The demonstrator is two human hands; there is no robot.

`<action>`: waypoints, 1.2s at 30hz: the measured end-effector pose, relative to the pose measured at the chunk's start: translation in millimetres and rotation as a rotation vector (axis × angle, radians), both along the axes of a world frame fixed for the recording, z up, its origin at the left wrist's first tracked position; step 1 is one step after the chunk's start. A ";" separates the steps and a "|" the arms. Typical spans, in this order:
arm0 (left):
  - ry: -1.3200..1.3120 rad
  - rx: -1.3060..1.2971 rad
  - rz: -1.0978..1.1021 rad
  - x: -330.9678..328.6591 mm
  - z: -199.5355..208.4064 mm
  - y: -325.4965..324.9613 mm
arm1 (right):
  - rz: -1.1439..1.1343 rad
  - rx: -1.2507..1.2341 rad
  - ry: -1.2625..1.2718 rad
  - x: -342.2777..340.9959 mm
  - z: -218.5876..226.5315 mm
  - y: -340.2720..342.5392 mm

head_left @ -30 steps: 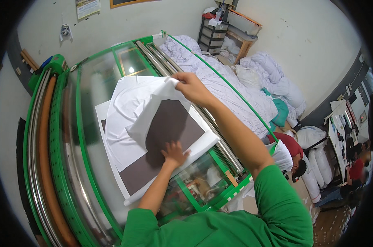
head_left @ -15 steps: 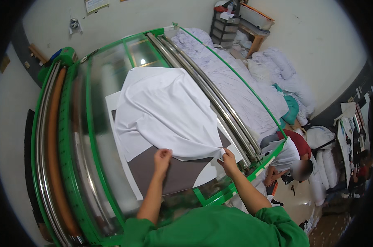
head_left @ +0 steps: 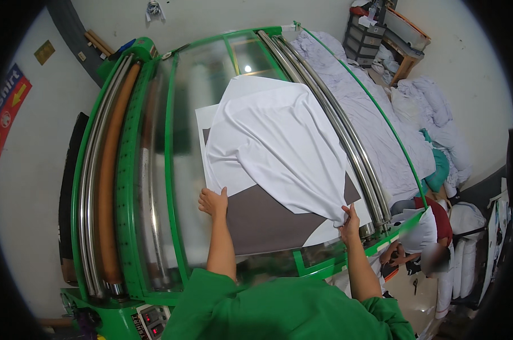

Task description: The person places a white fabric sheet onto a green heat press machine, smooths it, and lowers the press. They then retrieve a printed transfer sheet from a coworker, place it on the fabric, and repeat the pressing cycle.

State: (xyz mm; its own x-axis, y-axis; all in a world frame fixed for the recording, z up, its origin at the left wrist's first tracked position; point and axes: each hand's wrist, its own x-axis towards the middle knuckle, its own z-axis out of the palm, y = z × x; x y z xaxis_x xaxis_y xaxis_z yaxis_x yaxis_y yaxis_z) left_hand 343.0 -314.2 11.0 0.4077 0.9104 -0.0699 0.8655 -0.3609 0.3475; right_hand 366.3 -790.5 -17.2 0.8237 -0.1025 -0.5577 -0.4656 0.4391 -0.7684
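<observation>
Fingers of the right hand (head_left: 350,223) are pinched together on the near right corner of a white fabric (head_left: 273,141), where the cloth is drawn into a small gathered point. Fingers of the left hand (head_left: 213,202) are curled, with the thumb raised, at the left edge of the layers; whether any cloth is gripped by them cannot be told.

White fabric is spread, with soft folds running toward the right hand, over a dark grey-brown sheet (head_left: 262,224) with white areas along its edges. Most of the sheet's far part is covered; its near part is left bare between the two hands. Both layers are laid on the broad, see-through top (head_left: 186,175) of a large green-framed machine (head_left: 169,130). Long silver rollers (head_left: 331,107) are set just to the right of the fabric, and a brown roller (head_left: 110,175) is mounted well to the left. At the machine's near left corner, a small control panel (head_left: 153,321) is lit with red digits.

Beyond the rollers, pale cloth (head_left: 358,96) is heaped in a wide pile, with a teal bundle (head_left: 437,170) beside it. At the lower right, a person in a red top (head_left: 439,221) is seen, bent forward.
</observation>
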 end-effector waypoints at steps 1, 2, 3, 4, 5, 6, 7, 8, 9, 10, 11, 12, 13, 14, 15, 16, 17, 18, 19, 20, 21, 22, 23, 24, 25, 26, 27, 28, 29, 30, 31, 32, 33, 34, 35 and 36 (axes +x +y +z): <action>-0.031 0.003 -0.013 -2.5 -2.2 -1.4 | 0.012 -0.024 0.013 2.0 0.0 -0.5; -0.035 -0.008 -0.009 -4.3 -5.4 -2.0 | -0.034 0.007 0.052 3.4 -0.8 -1.8; -0.043 -0.028 -0.011 -4.5 -9.0 -1.7 | 0.005 -0.032 0.045 5.2 -2.5 -2.7; -0.030 -0.042 -0.008 -3.2 -12.8 -1.0 | 0.030 -0.073 0.040 6.3 -4.7 -4.2; -0.021 -0.063 -0.009 -0.8 -16.5 -0.7 | 0.047 -0.121 0.054 7.2 -7.6 -5.5; -0.020 -0.067 -0.009 2.1 -19.7 -0.6 | 0.063 -0.115 0.044 7.8 -10.4 -6.9; -0.043 -0.051 -0.021 4.6 -22.2 -1.1 | 0.072 -0.115 0.050 8.3 -13.5 -8.1; -0.077 -0.017 -0.031 6.6 -23.4 -1.2 | 0.057 -0.134 0.076 9.5 -15.9 -9.1; -0.085 -0.025 -0.049 6.2 -23.4 -1.2 | 0.087 -0.146 0.056 10.3 -18.1 -9.8; -0.267 -0.050 -0.059 3.3 -22.1 -1.0 | 0.091 -0.177 0.062 11.0 -19.7 -9.8; -0.420 -0.116 -0.078 -3.3 -19.4 0.0 | 0.095 -0.204 0.081 11.9 -20.5 -9.8; -0.573 -0.180 -0.095 -12.8 -15.9 1.0 | 0.076 -0.206 0.088 12.5 -20.9 -9.8; -0.643 -0.336 -0.059 -25.9 -11.9 2.4 | 0.070 -0.182 0.070 13.6 -20.7 -9.6; -0.710 -0.492 -0.023 -45.3 -7.7 3.2 | 0.053 -0.163 0.073 13.9 -20.6 -9.6; -0.777 -0.645 0.030 -66.1 -4.1 2.8 | 0.021 -0.150 0.101 14.9 -20.6 -9.6; -0.810 -0.668 0.064 -87.3 -2.5 -1.0 | 0.017 -0.125 0.100 15.2 -21.0 -10.2; -0.838 -0.696 0.115 -108.9 -2.4 -6.5 | 0.034 -0.100 0.077 16.3 -22.1 -10.8; -0.877 -0.732 0.160 -130.2 -3.3 -12.2 | 0.029 -0.085 0.080 16.9 -24.0 -11.9; -0.926 -0.778 0.175 -150.8 -5.6 -18.9 | 0.012 -0.071 0.097 17.8 -26.7 -13.2; -0.875 -0.817 0.214 -169.8 -7.5 -23.6 | 0.005 -0.023 0.091 18.6 -29.7 -15.0; -0.841 -0.858 0.222 -187.3 -8.8 -26.2 | 0.001 0.043 0.074 19.7 -33.0 -17.2; -0.804 -0.901 0.230 -200.1 -10.7 -29.1 | -0.014 0.116 0.074 21.4 -36.2 -19.2; -0.722 -0.864 0.205 -211.5 -12.2 -32.5 | -0.049 0.180 0.090 22.3 -39.1 -21.5; -0.641 -0.827 0.178 -222.7 -12.1 -34.9 | -0.023 0.189 0.097 23.0 -41.2 -23.3; -0.544 -0.825 0.162 -231.4 -11.8 -37.1 | -0.016 0.190 0.116 24.0 -42.4 -24.5; -0.521 -0.853 0.116 -237.5 -9.7 -38.1 | -0.026 0.177 0.144 24.9 -42.5 -25.1; -0.478 -0.915 0.081 -243.8 -7.2 -40.0 | -0.009 0.174 0.131 24.6 -41.7 -25.0; -0.445 -0.962 0.057 -248.7 -4.2 -42.6 | -0.007 0.157 0.129 24.0 -39.8 -24.2; -0.453 -0.982 0.040 -252.9 -0.5 -45.6 | -0.017 0.123 0.135 23.3 -37.1 -22.4; -0.470 -0.987 0.034 -256.6 3.2 -49.5 | 0.003 0.069 0.110 21.1 -33.6 -21.3; -0.475 -0.968 0.051 -259.4 7.5 -52.3 | 0.044 -0.050 0.071 19.2 -29.4 -20.0; -0.492 -0.964 0.032 -262.1 11.3 -55.9 | 0.074 -0.178 0.034 16.5 -25.3 -18.9; -0.498 -0.935 0.033 -263.4 15.2 -58.0 | 0.105 -0.279 -0.005 15.3 -20.6 -19.6; -0.496 -0.963 0.013 -266.0 18.6 -59.7 | 0.124 -0.490 -0.121 12.9 -16.8 -19.6; -0.383 -1.006 0.032 -268.4 20.7 -62.1 | 0.160 -0.608 -0.253 11.9 -12.7 -22.1; -0.258 -1.103 0.031 -271.6 21.7 -63.6 | 0.203 -0.730 -0.342 10.4 -9.5 -24.7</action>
